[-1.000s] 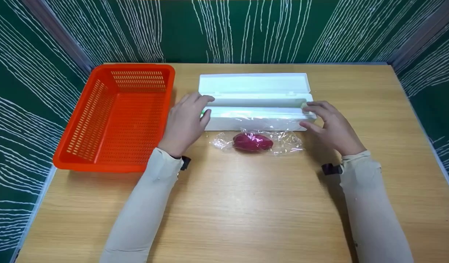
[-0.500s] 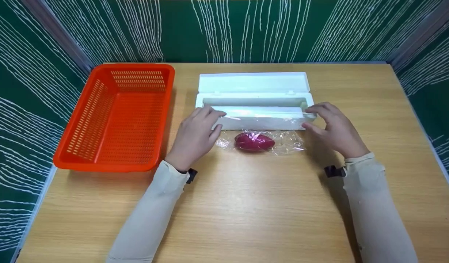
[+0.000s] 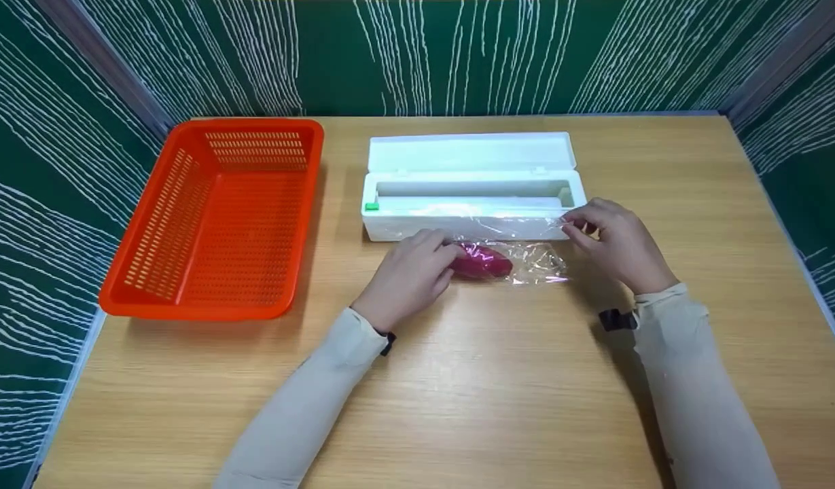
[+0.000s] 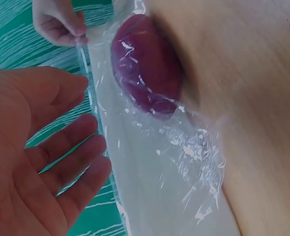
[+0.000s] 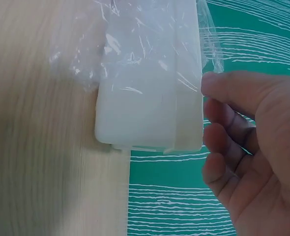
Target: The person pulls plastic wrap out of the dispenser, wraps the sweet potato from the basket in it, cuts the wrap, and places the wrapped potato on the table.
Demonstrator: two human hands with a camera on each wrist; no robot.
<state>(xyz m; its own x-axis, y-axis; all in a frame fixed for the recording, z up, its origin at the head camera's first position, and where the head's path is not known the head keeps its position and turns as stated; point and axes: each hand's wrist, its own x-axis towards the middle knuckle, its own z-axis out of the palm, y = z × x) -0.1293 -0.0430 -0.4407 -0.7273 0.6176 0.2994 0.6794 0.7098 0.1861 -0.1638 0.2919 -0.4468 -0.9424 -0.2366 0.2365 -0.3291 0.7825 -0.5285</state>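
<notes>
A purple-red oblong, like a sweet potato (image 3: 485,263), lies wrapped in clear plastic film (image 3: 543,261) in front of a white cling film box (image 3: 417,227). The film runs from the wrapped piece up over the box's front. My right hand (image 3: 611,238) pinches the film's edge by the box's right end; in the right wrist view the film (image 5: 214,54) reaches its thumb tip. My left hand (image 3: 414,272) is over the left end of the purple piece. In the left wrist view that hand (image 4: 51,142) has its fingers loosely spread beside the film, holding nothing.
An orange-red plastic basket (image 3: 291,299) stands on the wooden table (image 3: 458,401), left of the box. The box's lid (image 3: 471,153) is folded back, a roll (image 3: 471,202) lies inside, and a green tab (image 3: 371,206) sits at its left corner. Green patterned walls border the table.
My left hand has moved from the box's left end down and right to the purple piece, uncovering the green tab. My right hand has stayed near the box's right end.
</notes>
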